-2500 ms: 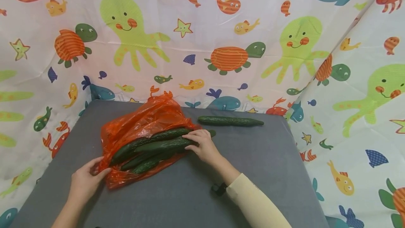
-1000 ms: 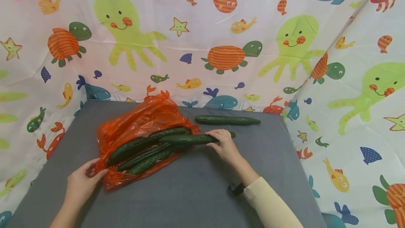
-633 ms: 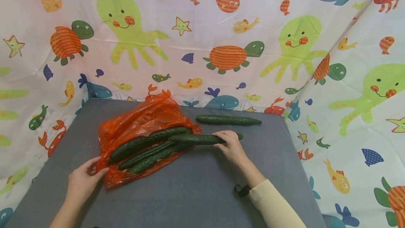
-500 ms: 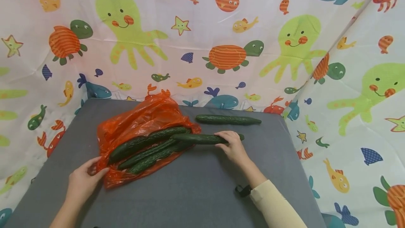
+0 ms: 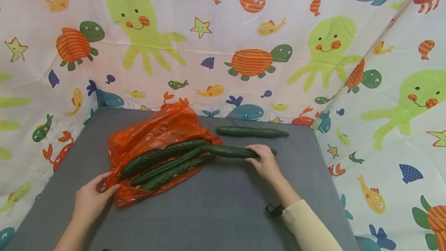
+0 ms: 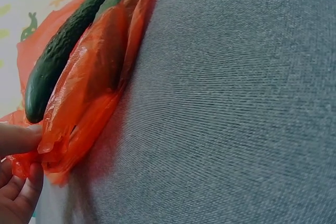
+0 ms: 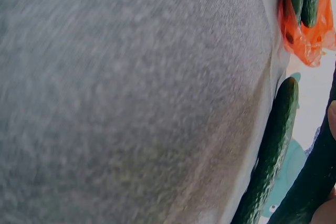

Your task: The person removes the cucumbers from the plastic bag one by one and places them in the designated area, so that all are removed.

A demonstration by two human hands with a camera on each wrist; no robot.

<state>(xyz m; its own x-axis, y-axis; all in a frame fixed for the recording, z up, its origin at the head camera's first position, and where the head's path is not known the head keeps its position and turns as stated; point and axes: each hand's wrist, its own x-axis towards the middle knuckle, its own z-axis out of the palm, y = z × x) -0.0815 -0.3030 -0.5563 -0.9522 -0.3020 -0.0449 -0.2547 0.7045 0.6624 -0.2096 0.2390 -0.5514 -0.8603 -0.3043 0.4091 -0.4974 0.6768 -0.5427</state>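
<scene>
My right hand [image 5: 267, 162] grips a dark green cucumber [image 5: 230, 151] near its right end; the other end overlaps the edge of the orange plastic bag [image 5: 156, 127] in the head view. The same held cucumber [image 7: 310, 182] fills the right edge of the right wrist view, with only bits of the fingers showing. My left hand [image 5: 91, 198] pinches the bag's lower left corner between thumb and fingers. In the left wrist view the thin bag film [image 6: 86, 87] bunches at the fingertips. Three cucumbers [image 5: 167, 165] lie side by side in the bag's mouth.
Another cucumber [image 5: 252, 131] lies alone at the back right of the grey table [image 5: 195, 220], behind the held one. A curtain [image 5: 216, 34] printed with sea animals stands around the table's back and sides.
My right hand has drawn the cucumber out of the bag toward the right, away from the other three. My left hand keeps its pinch on the bag's corner.
</scene>
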